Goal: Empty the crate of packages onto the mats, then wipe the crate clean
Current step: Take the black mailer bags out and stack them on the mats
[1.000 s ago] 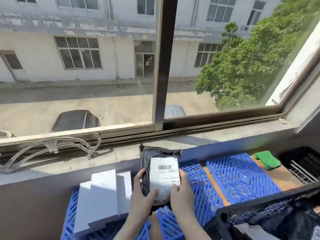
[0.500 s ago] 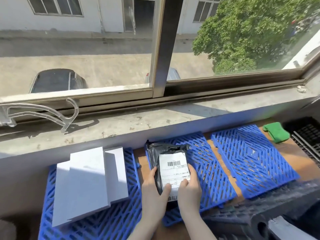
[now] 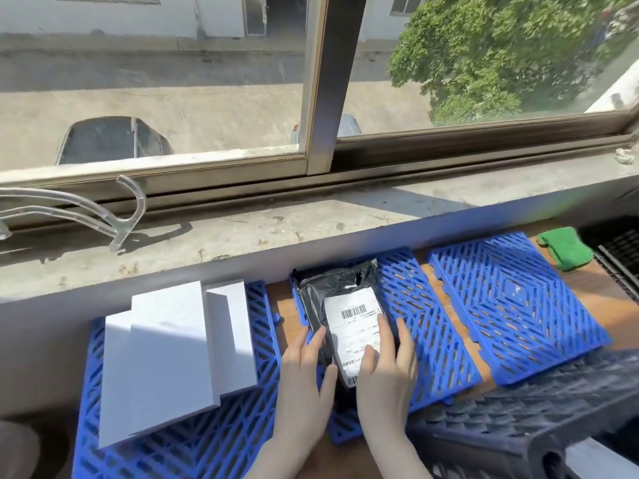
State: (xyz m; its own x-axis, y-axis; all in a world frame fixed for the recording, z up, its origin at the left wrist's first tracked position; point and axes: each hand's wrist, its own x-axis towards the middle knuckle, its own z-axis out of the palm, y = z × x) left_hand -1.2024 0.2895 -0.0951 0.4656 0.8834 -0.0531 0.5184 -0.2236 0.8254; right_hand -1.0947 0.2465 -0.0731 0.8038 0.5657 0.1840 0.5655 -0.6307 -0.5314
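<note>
A black plastic-wrapped package (image 3: 313, 299) with a white barcode label lies on the middle blue mat (image 3: 432, 340). My left hand (image 3: 304, 378) rests along its left edge with the thumb on the label. My right hand (image 3: 387, 368) lies on its right side, fingers straight on the label and wrap. Two or three white boxes (image 3: 173, 357) sit on the left blue mat (image 3: 214, 440). The right blue mat (image 3: 518, 305) is bare. The black crate (image 3: 518, 420) shows its rim at the bottom right. A green cloth (image 3: 567, 248) lies at the far right.
The mats lie on a wooden tabletop (image 3: 587, 288) under a concrete window sill (image 3: 311, 223). A clear plastic hanger (image 3: 103, 216) lies on the sill at the left. Another black crate (image 3: 619, 250) stands at the right edge behind the cloth.
Both hands brought the black package down from mid-air onto the middle mat. Their fingers have since straightened out over it. The view tilted downward.
</note>
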